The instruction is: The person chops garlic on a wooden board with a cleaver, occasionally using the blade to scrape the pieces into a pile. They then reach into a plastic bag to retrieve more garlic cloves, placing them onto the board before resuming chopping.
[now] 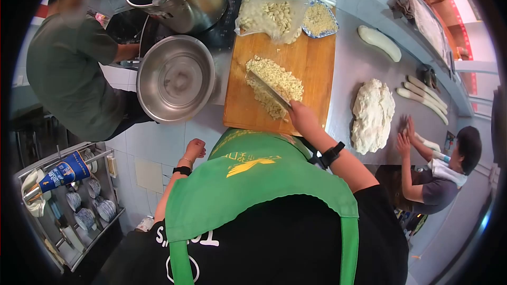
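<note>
Matt wooden cutting board (312, 66), shiny steel bowl (158, 92), bright metal cleaver (269, 89), clear plastic bag (297, 6)

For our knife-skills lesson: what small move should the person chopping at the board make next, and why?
Probably sweep the cleaver inward to gather the chopped pieces into one heap. The right hand grips it, blade lying across the pile, which sprawls in a long uneven patch on the cutting board. The left hand is a fist off the board.

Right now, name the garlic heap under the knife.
The chopped heap on the cutting board, under the knife the right hand grips; the others sit in a bag and a tray.
</note>
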`<state>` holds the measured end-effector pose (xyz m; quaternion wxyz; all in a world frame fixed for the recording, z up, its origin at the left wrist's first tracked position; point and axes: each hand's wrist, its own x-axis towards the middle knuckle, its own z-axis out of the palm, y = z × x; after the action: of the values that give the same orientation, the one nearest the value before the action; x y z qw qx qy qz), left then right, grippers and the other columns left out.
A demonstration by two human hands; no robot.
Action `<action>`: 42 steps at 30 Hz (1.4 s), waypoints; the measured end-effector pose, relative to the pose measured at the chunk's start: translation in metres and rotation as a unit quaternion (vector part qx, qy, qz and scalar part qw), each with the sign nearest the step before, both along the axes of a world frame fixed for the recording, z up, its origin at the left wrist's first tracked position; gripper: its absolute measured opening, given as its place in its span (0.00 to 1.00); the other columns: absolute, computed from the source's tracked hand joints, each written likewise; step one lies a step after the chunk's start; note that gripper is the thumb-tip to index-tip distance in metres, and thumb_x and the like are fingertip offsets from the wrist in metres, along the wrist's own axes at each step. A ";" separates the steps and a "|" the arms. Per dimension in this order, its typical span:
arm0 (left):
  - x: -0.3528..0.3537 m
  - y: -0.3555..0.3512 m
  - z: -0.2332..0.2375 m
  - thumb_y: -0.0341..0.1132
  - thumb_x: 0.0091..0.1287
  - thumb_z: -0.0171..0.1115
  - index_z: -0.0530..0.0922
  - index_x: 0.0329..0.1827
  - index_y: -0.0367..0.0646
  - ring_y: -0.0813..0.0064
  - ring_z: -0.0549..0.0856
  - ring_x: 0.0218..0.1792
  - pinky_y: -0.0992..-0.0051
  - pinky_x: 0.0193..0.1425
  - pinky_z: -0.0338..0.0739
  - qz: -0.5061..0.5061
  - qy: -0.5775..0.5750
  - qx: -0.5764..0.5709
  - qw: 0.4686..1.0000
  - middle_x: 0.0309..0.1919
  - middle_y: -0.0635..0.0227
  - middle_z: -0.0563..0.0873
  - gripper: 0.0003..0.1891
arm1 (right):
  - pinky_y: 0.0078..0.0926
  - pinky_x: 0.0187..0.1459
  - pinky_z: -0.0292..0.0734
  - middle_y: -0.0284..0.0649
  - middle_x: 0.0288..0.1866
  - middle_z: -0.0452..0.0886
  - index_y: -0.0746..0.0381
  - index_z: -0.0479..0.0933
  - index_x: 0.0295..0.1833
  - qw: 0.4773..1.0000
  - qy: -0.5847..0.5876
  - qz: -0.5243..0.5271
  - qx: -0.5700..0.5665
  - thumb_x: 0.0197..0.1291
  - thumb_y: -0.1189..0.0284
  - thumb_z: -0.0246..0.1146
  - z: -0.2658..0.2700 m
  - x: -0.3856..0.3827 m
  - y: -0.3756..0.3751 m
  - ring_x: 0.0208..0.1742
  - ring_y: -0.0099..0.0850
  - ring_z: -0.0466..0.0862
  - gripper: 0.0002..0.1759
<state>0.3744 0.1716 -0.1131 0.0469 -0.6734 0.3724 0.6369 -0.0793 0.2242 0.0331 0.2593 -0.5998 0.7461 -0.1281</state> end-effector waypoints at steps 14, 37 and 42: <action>0.008 0.005 0.001 0.36 0.65 0.57 0.76 0.45 0.39 0.72 0.84 0.22 0.71 0.26 0.82 -0.001 -0.008 0.000 1.000 0.26 0.61 0.83 0.11 | 0.47 0.36 0.76 0.51 0.35 0.81 0.62 0.71 0.43 0.997 0.014 0.073 -0.003 0.64 0.71 0.53 -0.019 -0.005 0.009 0.35 0.51 0.82 0.07; 0.016 0.014 0.005 0.36 0.65 0.58 0.76 0.43 0.40 0.72 0.84 0.21 0.72 0.25 0.82 -0.004 -0.008 -0.011 1.000 0.25 0.62 0.83 0.10 | 0.47 0.37 0.75 0.48 0.33 0.79 0.61 0.72 0.41 0.979 -0.048 0.194 0.041 0.63 0.68 0.56 -0.009 -0.040 0.033 0.36 0.51 0.80 0.07; 0.018 0.019 0.004 0.36 0.65 0.59 0.76 0.43 0.41 0.72 0.84 0.21 0.73 0.25 0.82 0.008 -0.025 -0.008 1.000 0.26 0.63 0.84 0.10 | 0.44 0.35 0.76 0.44 0.32 0.80 0.59 0.72 0.39 0.975 0.035 0.218 -0.025 0.61 0.70 0.57 -0.014 -0.058 -0.007 0.34 0.47 0.81 0.05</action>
<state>0.3919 0.1904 -0.1095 0.0457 -0.6920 0.3712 0.6175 -0.1370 0.2168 0.0190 0.2396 -0.7582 0.6028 -0.0664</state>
